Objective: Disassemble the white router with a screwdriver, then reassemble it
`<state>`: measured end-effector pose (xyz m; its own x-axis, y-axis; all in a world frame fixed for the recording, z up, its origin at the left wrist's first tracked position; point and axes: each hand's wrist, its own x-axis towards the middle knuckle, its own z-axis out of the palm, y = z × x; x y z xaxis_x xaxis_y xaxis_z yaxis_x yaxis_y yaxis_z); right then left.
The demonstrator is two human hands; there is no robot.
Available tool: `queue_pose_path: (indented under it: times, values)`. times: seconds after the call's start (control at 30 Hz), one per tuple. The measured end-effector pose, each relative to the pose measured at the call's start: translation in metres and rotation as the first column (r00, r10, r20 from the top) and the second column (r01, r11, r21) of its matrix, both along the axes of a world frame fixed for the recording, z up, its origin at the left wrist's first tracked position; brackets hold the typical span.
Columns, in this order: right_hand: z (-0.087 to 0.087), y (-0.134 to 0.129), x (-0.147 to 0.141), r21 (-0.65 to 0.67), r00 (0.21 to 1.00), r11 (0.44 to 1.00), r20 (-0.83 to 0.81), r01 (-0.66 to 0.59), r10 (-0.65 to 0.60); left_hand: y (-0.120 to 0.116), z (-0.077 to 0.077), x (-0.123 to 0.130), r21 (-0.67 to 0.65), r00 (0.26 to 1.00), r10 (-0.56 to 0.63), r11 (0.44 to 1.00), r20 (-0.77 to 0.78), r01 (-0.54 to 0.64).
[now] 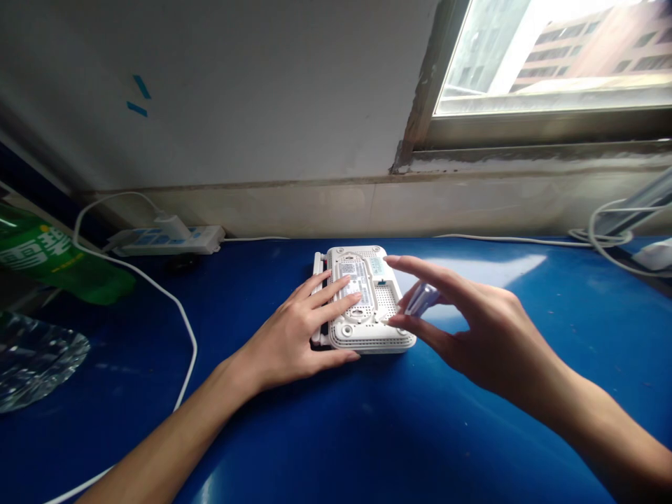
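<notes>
Here, my open left hand [297, 332] pins the upturned white plastic router [381, 297] steady near the back edge of the blue counter [367, 434]; my spread right hand [488, 343] is beside it, its hold on a small white plastic piece [421, 299] unclear.

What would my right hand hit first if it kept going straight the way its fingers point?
Most likely the white router lying underside up, just ahead of the right hand. Its fingertips are at or very near the router's edge, though depth makes contact hard to judge.
</notes>
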<state>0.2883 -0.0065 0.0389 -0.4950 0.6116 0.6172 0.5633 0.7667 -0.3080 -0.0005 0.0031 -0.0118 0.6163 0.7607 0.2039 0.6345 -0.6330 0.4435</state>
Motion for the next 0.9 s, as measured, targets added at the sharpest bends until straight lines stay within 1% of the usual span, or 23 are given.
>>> queue_pose_path:
  times: [0.07, 0.17, 0.2, 0.23, 0.27, 0.3, 0.33, 0.37, 0.4, 0.43, 0.47, 0.53, 0.6, 0.67, 0.73, 0.83, 0.9]
  values:
    - [0.003, -0.001, 0.003, -0.094, 0.997, 0.993, 0.011, -0.071, 0.072, 0.000, 0.000, 0.000, 0.002, 1.000, -0.002, 1.000, 0.005, 0.002]
    - [0.006, -0.005, 0.005, -0.256, 0.987, 0.955, 0.013, -0.153, 0.161, 0.001, 0.000, 0.000, -0.003, 1.000, -0.004, 1.000, 0.013, 0.004]
    - [0.006, -0.006, 0.004, -0.283, 0.986, 0.945, 0.000, -0.162, 0.169, 0.001, 0.000, 0.000, -0.008, 1.000, -0.003, 1.000, 0.016, 0.003]
    - [0.006, -0.007, 0.002, -0.285, 0.987, 0.946, -0.007, -0.155, 0.160, 0.001, 0.000, 0.000, -0.012, 1.000, 0.000, 1.000, 0.018, 0.000]
    - [0.005, -0.008, -0.001, -0.252, 0.991, 0.958, -0.011, -0.133, 0.135, 0.001, 0.000, 0.000, -0.017, 1.000, 0.003, 1.000, 0.020, -0.003]
    - [0.003, -0.009, -0.003, -0.185, 0.995, 0.978, -0.003, -0.094, 0.095, 0.001, 0.000, 0.000, -0.020, 1.000, 0.005, 1.000, 0.022, -0.005]
    - [0.001, -0.008, -0.006, -0.092, 0.999, 0.995, 0.010, -0.040, 0.041, 0.001, 0.000, 0.001, -0.022, 1.000, 0.008, 1.000, 0.023, -0.007]
    - [-0.002, -0.008, -0.007, 0.013, 1.000, 1.000, 0.021, 0.016, -0.016, 0.001, 0.001, 0.001, -0.023, 1.000, 0.009, 1.000, 0.023, -0.009]
    - [-0.004, -0.007, -0.009, 0.101, 0.997, 0.993, 0.029, 0.068, -0.071, 0.001, 0.000, 0.001, -0.023, 1.000, 0.011, 1.000, 0.022, -0.010]
    - [-0.006, -0.007, -0.010, 0.163, 0.993, 0.981, 0.029, 0.106, -0.112, 0.001, 0.000, 0.000, -0.024, 1.000, 0.013, 1.000, 0.021, -0.012]
    - [-0.007, -0.006, -0.010, 0.190, 0.991, 0.974, 0.026, 0.125, -0.132, 0.001, 0.000, 0.000, -0.026, 1.000, 0.013, 1.000, 0.021, -0.013]
    - [-0.007, -0.006, -0.009, 0.161, 0.994, 0.982, 0.030, 0.102, -0.108, 0.001, -0.001, 0.000, -0.031, 1.000, 0.012, 0.999, 0.025, -0.011]
    - [-0.006, -0.006, -0.008, 0.097, 0.999, 0.995, 0.037, 0.021, -0.024, 0.001, -0.001, 0.000, -0.029, 0.999, 0.007, 1.000, 0.034, -0.006]
    - [-0.005, -0.006, -0.007, 0.064, 0.999, 0.997, 0.041, -0.035, 0.033, 0.001, -0.002, 0.000, -0.024, 0.999, 0.003, 1.000, 0.040, -0.002]
    - [-0.005, -0.006, -0.007, 0.069, 0.999, 0.997, 0.039, -0.024, 0.021, 0.001, -0.001, 0.000, -0.024, 0.999, 0.001, 1.000, 0.039, 0.000]
    - [-0.009, -0.006, -0.008, 0.109, 0.997, 0.993, 0.058, 0.048, -0.055, 0.001, -0.001, 0.000, -0.026, 0.999, 0.001, 1.000, 0.044, 0.000]
    - [-0.011, -0.006, -0.008, 0.106, 0.995, 0.992, 0.069, 0.065, -0.073, 0.001, -0.001, 0.000, -0.026, 0.999, 0.003, 1.000, 0.054, -0.001]
